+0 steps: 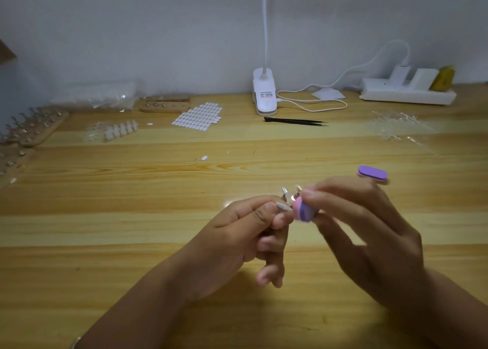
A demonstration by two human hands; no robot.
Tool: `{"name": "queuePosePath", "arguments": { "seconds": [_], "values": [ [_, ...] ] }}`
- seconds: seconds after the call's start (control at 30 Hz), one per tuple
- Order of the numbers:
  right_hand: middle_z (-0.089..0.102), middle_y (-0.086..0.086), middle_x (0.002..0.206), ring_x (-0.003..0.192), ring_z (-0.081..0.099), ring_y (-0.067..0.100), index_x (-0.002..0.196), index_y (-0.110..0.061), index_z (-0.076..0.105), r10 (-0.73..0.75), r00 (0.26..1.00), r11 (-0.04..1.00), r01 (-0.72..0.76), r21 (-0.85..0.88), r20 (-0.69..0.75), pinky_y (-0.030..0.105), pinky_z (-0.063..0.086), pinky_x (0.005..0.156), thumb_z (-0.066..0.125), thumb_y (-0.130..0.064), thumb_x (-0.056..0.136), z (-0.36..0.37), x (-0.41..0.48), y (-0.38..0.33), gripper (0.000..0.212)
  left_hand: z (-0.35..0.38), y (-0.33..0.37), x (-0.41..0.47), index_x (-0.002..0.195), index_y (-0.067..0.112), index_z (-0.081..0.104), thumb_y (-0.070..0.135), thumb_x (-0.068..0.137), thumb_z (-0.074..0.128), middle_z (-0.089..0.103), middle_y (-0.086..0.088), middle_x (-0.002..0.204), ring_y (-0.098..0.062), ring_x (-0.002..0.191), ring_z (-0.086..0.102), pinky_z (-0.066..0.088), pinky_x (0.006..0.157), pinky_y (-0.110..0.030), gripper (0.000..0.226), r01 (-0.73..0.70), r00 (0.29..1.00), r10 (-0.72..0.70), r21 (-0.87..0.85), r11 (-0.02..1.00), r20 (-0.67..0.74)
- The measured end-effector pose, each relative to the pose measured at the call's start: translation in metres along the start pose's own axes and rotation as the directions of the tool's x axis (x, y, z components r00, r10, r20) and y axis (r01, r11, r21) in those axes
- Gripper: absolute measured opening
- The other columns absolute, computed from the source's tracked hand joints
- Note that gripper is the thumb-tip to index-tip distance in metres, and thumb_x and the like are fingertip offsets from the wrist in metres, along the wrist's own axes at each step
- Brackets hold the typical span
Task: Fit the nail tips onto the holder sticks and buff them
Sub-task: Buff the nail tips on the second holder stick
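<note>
While the left hand (245, 232) pinches a holder stick (286, 194) between the thumb and curled fingers (260, 211), with the pale nail tip (284, 206) at its head turned up, the right hand (369, 229) pinches a small pink-and-purple buffer block (305, 210) at the fingertips (330, 190) and brings its end to the tip. Motion blur hides whether block and tip actually touch. The grips look chosen for buffing: the stick is held close to its head, so the tip should not wobble, and the block is held lightly, so it should stroke freely. The right hand's remaining fingers are spread clear, and the left hand's lower fingers hang loosely curled. Both hands hover above the wooden bench (158, 190).

Just beyond the right fingers lies a second purple buffer (372, 173), seemingly kept within reach. Farther beyond the fingers, black tweezers (294, 121) rest before a white clip lamp (264, 95), whose stem rises out of view.

Beyond and left of the fingers are a sheet of white adhesive tabs (198, 116), a strip of unfitted nail tips (121, 130) and a wooden stand (165, 104) bearing more sticks. They are likely laid out as supply for the fitting step. A white power strip (406, 92) sits far right of the fingers, against the wall.
</note>
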State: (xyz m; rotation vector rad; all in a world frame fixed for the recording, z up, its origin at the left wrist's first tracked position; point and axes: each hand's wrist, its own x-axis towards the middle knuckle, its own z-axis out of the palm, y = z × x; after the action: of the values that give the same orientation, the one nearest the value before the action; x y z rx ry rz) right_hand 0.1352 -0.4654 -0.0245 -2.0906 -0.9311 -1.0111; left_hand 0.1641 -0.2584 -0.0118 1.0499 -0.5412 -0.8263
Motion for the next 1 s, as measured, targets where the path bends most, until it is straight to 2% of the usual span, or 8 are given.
{"name": "queuePosePath", "arguments": {
  "seconds": [0.07, 0.23, 0.33, 0.43, 0.57, 0.7, 0.87, 1.0],
  "values": [
    [0.062, 0.008, 0.122, 0.114, 0.061, 0.021, 0.126, -0.002, 0.058, -0.051, 0.998, 0.999, 0.051, 0.004, 0.028, 0.030, 0.047, 0.098, 0.059, 0.001, 0.097, 0.003, -0.003, -0.005, 0.029, 0.000, -0.002, -0.001, 0.104, -0.010, 0.045, 0.029, 0.103, 0.042, 0.037, 0.007, 0.062, -0.008, 0.043, 0.050, 0.054, 0.059, -0.026, 0.039, 0.019, 1.000, -0.019, 0.001, 1.000, 0.024],
    [0.061, 0.008, 0.120, 0.115, 0.059, 0.017, 0.123, -0.012, 0.062, 0.021, 0.999, 0.999, -0.020, -0.034, 0.045, 0.030, 0.050, 0.098, 0.055, -0.005, 0.099, -0.001, 0.002, 0.011, 0.026, 0.001, 0.001, 0.000, 0.086, 0.014, 0.049, 0.028, 0.104, 0.039, 0.033, 0.003, 0.061, -0.008, 0.041, 0.050, 0.052, 0.059, -0.028, 0.026, 0.011, 0.999, -0.011, -0.019, 1.000, 0.031],
    [0.060, 0.005, 0.123, 0.118, 0.060, 0.017, 0.127, -0.006, 0.056, -0.030, 1.000, 0.999, 0.030, 0.033, -0.006, 0.030, 0.049, 0.098, 0.057, -0.003, 0.097, 0.000, -0.001, -0.001, 0.030, 0.001, -0.002, -0.001, 0.092, 0.001, 0.048, 0.029, 0.105, 0.041, 0.038, 0.006, 0.061, -0.008, 0.043, 0.052, 0.053, 0.060, -0.028, 0.031, 0.024, 0.998, -0.023, -0.019, 1.000, 0.051],
    [0.058, 0.007, 0.126, 0.120, 0.058, 0.019, 0.128, -0.003, 0.054, -0.132, 0.990, 0.991, 0.132, -0.001, 0.049, 0.030, 0.047, 0.101, 0.059, 0.002, 0.094, 0.002, -0.004, -0.006, 0.036, 0.001, -0.004, -0.002, 0.102, -0.008, 0.046, 0.029, 0.103, 0.043, 0.039, 0.008, 0.059, -0.008, 0.042, 0.053, 0.054, 0.061, -0.028, 0.037, 0.039, 0.996, -0.038, -0.008, 0.999, 0.079],
    [0.057, 0.007, 0.123, 0.120, 0.057, 0.016, 0.126, -0.005, 0.053, -0.022, 0.999, 1.000, 0.023, -0.017, 0.033, 0.028, 0.045, 0.103, 0.056, -0.002, 0.097, 0.000, 0.000, 0.006, 0.030, 0.000, 0.001, -0.002, 0.087, 0.011, 0.047, 0.028, 0.103, 0.040, 0.037, 0.006, 0.060, -0.008, 0.042, 0.053, 0.052, 0.061, -0.028, 0.025, 0.025, 0.997, -0.023, -0.018, 1.000, 0.074],
    [0.057, 0.006, 0.126, 0.121, 0.059, 0.019, 0.130, -0.005, 0.052, -0.122, 0.992, 0.992, 0.122, 0.029, 0.013, 0.031, 0.048, 0.101, 0.057, -0.002, 0.095, 0.001, -0.004, -0.009, 0.035, -0.001, -0.003, -0.003, 0.097, -0.009, 0.042, 0.032, 0.102, 0.045, 0.043, 0.011, 0.060, -0.007, 0.043, 0.054, 0.054, 0.062, -0.029, 0.042, 0.038, 0.992, -0.035, -0.026, 0.999, 0.120],
    [0.056, 0.008, 0.124, 0.120, 0.057, 0.016, 0.126, -0.005, 0.052, -0.021, 0.998, 1.000, 0.022, -0.009, 0.054, 0.027, 0.045, 0.104, 0.051, -0.006, 0.101, 0.001, -0.001, 0.009, 0.024, -0.001, 0.001, -0.002, 0.087, 0.013, 0.047, 0.031, 0.103, 0.044, 0.038, 0.007, 0.061, -0.006, 0.043, 0.054, 0.053, 0.061, -0.029, 0.025, 0.025, 0.991, -0.021, -0.029, 0.999, 0.132],
    [0.057, 0.008, 0.125, 0.120, 0.059, 0.019, 0.127, -0.004, 0.053, -0.064, 0.997, 0.997, 0.062, 0.051, 0.032, 0.030, 0.047, 0.102, 0.053, -0.001, 0.098, 0.005, -0.004, -0.005, 0.029, -0.003, -0.002, -0.002, 0.089, 0.002, 0.047, 0.033, 0.102, 0.047, 0.041, 0.008, 0.061, -0.007, 0.044, 0.054, 0.053, 0.063, -0.029, 0.034, 0.043, 0.993, -0.040, -0.022, 0.999, 0.110]
  ]
}}
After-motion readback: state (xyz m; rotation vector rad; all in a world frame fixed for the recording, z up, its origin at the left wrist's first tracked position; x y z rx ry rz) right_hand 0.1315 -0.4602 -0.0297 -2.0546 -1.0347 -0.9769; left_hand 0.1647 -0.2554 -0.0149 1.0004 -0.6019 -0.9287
